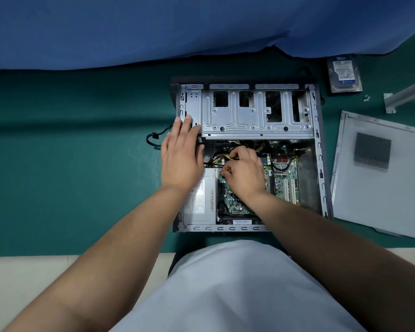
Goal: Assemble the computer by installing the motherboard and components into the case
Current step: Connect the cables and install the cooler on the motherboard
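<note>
The right hand (243, 172) was down inside the open case (318, 149), its fingers curled around a bundle of yellow and black cables (222, 159) just above the motherboard (285, 173). The left hand (181, 154) lay with fingers straight and together, pressed flat on the case's left edge, fingertips touching the metal drive cage (249, 116) at the far end. Under its wrist sat the grey power supply (201, 202), in the near left corner of the case, beside the green board. The case lay on its side on a green mat (70, 164). To its right rested the detached side panel (379, 173), with a hard drive (344, 74) farther off beside a metal bracket (405, 95). A black cable (153, 137) looped out left of the case.
</note>
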`<state>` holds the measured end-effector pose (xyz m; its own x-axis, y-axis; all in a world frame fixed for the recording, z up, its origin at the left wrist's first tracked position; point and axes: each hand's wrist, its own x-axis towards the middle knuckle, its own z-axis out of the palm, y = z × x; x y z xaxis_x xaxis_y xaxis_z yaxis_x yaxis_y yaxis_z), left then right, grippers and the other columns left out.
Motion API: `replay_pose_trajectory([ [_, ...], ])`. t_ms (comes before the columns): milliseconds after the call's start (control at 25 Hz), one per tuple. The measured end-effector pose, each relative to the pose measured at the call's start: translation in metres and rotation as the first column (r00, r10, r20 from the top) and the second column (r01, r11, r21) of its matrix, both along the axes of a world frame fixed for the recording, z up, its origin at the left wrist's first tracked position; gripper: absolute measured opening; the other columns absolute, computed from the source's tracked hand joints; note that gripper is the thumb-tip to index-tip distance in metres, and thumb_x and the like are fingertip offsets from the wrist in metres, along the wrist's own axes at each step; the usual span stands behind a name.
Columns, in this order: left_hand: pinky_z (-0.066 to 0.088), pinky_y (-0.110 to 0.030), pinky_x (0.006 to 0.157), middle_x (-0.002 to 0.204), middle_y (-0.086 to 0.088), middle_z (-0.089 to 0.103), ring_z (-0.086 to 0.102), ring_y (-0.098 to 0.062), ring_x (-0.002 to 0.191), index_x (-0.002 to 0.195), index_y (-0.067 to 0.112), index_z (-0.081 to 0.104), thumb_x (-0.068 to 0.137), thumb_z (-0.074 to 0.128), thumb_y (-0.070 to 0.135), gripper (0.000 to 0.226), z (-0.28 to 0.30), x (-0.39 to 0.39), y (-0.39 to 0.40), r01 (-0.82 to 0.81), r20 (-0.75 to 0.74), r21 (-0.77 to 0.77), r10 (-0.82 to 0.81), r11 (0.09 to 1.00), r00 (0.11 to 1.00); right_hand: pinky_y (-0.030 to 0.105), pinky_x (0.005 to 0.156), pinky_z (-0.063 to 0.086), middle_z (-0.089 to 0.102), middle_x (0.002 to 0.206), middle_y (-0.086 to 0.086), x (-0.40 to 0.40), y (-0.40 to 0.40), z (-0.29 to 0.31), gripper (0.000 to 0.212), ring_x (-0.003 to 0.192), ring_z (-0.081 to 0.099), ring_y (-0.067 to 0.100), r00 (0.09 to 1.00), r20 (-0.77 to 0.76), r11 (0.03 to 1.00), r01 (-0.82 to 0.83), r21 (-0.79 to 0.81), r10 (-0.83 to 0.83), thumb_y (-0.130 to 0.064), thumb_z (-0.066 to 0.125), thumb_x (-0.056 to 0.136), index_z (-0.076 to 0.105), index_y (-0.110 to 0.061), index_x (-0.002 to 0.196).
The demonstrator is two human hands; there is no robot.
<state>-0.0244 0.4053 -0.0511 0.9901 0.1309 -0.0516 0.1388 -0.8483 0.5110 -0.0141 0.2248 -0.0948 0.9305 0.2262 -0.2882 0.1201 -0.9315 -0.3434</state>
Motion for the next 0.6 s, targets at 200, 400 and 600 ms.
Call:
replay_pose_trajectory([
  [200, 0.015, -0.046, 0.127, 0.168, 0.000, 0.025, 0.006, -0.017, 0.158, 0.150, 0.021, 0.043, 0.104, 0.046, 0.020, 0.046, -0.003, 0.001, -0.001, 0.001, -0.001, 0.037, -0.001, 0.999, 1.000, 0.037, 0.104, 0.033, 0.050, 0.129, -0.004, -0.004, 0.007, -0.007, 0.006, 0.125, 0.041, 0.024, 0.998, 0.064, 0.998, 0.020, -0.067, -0.016, -0.028, 0.077, 0.086, 0.081, -0.026, 0.090],
  [400, 0.013, -0.043, 0.127, 0.169, 0.001, 0.024, 0.006, -0.017, 0.158, 0.150, 0.022, 0.042, 0.103, 0.044, 0.020, 0.048, -0.004, 0.002, -0.002, 0.004, -0.001, 0.078, -0.004, 0.997, 1.000, 0.038, 0.101, 0.035, 0.049, 0.128, -0.005, -0.002, 0.009, -0.011, 0.007, 0.122, 0.041, 0.024, 0.998, 0.057, 0.992, 0.009, -0.128, -0.002, -0.032, 0.076, 0.086, 0.080, -0.030, 0.092],
  [600, 0.014, -0.042, 0.127, 0.168, 0.001, 0.026, 0.008, -0.018, 0.158, 0.150, 0.022, 0.043, 0.102, 0.045, 0.019, 0.048, -0.004, 0.001, -0.003, -0.007, 0.011, 0.083, 0.007, 0.997, 1.000, 0.039, 0.100, 0.036, 0.050, 0.126, -0.004, 0.000, 0.011, -0.014, 0.009, 0.121, 0.041, 0.024, 0.999, 0.054, 0.988, 0.017, -0.154, -0.009, -0.033, 0.076, 0.086, 0.080, -0.030, 0.094],
])
